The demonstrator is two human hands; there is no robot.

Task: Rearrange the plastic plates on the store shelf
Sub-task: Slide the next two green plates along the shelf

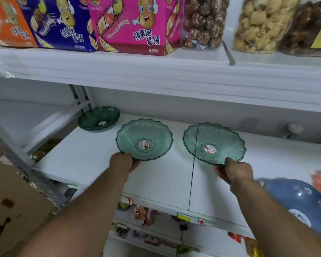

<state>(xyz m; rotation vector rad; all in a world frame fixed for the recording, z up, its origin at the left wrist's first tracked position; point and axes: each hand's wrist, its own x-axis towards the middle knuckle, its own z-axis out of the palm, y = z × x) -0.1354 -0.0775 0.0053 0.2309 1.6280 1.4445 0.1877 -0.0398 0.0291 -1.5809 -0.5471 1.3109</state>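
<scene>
1. The left hand is closed on the near rim of the left green plate, fingers under the edge and thumb side on top, as far as I can see.
2. The right hand grips the near rim of the right green plate in the same way. Both plates tilt up toward the camera, so they look lifted at the front and not lying flat.
3. The two plates are side by side and apart, above the middle of the white shelf, one on each side of the seam between its panels.
4. A stack of darker green plates rests at the back left corner of the shelf, beyond the left plate.
5. This stack lies to the left and behind both hands, and the left hand is clearly nearer. I judge that the left plate would go there first, if stacking is intended.
</scene>
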